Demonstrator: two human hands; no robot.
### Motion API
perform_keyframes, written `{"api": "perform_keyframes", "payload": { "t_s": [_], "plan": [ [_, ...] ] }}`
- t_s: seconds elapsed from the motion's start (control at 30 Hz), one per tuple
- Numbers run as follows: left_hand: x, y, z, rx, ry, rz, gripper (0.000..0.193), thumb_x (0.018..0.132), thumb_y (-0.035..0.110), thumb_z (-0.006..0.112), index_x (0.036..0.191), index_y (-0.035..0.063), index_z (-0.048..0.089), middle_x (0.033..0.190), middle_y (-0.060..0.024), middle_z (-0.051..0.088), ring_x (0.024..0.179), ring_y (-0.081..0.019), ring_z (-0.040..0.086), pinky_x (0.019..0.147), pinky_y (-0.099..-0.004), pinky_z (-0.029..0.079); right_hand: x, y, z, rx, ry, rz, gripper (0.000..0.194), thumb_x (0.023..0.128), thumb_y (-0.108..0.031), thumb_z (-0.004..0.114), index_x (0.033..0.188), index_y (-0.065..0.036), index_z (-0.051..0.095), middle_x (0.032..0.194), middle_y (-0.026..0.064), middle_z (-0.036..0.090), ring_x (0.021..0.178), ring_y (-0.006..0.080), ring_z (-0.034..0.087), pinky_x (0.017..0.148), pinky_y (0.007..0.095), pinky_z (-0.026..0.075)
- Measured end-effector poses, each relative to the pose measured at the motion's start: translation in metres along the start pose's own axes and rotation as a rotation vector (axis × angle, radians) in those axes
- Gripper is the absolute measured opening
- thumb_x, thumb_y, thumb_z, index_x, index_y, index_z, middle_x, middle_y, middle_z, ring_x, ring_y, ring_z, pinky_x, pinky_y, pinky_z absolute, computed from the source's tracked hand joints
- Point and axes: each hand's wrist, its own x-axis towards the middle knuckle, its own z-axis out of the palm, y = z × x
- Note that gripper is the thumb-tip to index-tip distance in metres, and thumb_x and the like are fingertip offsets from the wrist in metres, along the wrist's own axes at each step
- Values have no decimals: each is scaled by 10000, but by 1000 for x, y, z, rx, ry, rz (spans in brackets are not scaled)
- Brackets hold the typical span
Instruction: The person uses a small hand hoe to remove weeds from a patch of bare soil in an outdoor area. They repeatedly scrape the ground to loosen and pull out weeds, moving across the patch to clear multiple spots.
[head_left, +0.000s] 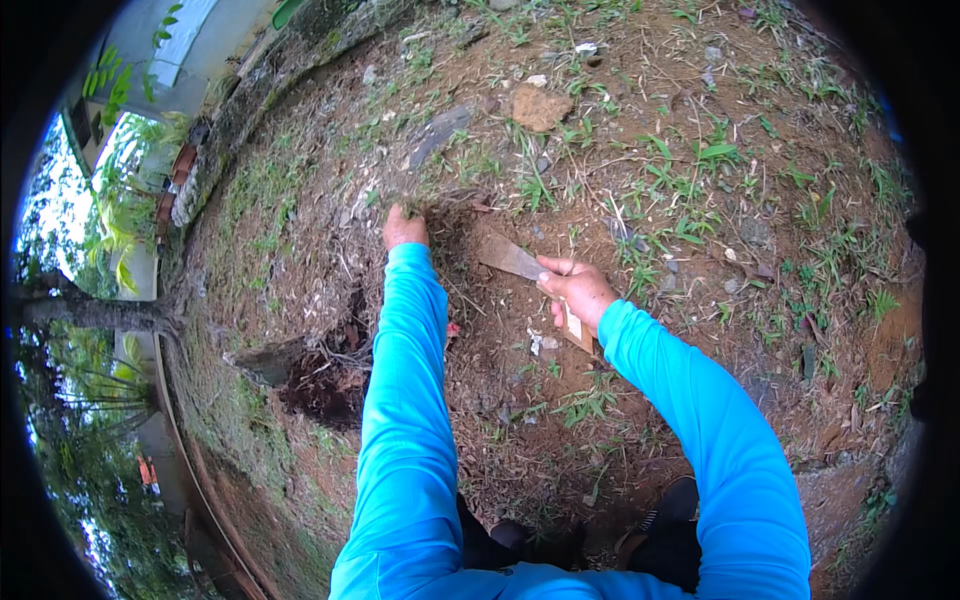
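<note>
My right hand (579, 289) is closed around the handle of a flat, wide-bladed metal tool (511, 255), whose blade points up and left, low over bare reddish soil. The tool's light-coloured butt end shows below my palm. Left of it, my left hand (406, 226) grips a tuft of dry grass and roots (420, 206) at ground level; its fingertips are partly hidden by the tuft. Loose dark soil and uprooted plant matter lie between the blade and my left hand. Small green weeds (536, 187) grow above the blade.
A rotted stump (270, 361) with a dark hollow and stringy roots stands left of my left forearm. A brown rock (540, 107) and a flat grey stone (441, 133) lie farther out. A mossy kerb (255, 120) curves along the upper left; my shoes (667, 506) are at the bottom.
</note>
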Motion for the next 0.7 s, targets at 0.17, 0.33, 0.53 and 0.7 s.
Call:
{"api": "perform_keyframes", "payload": {
  "t_s": [0.17,0.33,0.53,0.7],
  "plan": [
    [-26,2,16,202,-192,168,418,724,109,679,1132,121,593,1058,-199,584,1009,-400,563,879,-433,466,17,16,5,38,-43,-19,450,892,-126,579,1323,-39,479,741,51,580,471,128,523,429,295,485],
    [-39,8,33,341,-179,134,394,730,189,727,1102,116,619,1100,-193,584,1012,-371,579,888,-410,472,-6,9,-2,-27,-52,-36,446,909,-132,564,1334,-39,464,752,45,579,483,115,506,423,283,479],
    [-18,-8,14,-311,-112,-267,470,769,298,765,1100,4,608,961,-111,680,762,-166,652,727,-322,515,-26,-8,40,-17,54,27,418,910,-139,562,1321,-117,493,758,19,558,493,102,486,420,279,452],
    [-19,4,-16,-315,-27,-111,441,819,47,682,1229,41,520,1039,-93,646,844,-201,643,713,-302,524,-43,-9,19,-1545,107,-791,427,889,-184,607,1306,-178,514,797,104,633,715,178,617,579,367,491]
  ]
}}
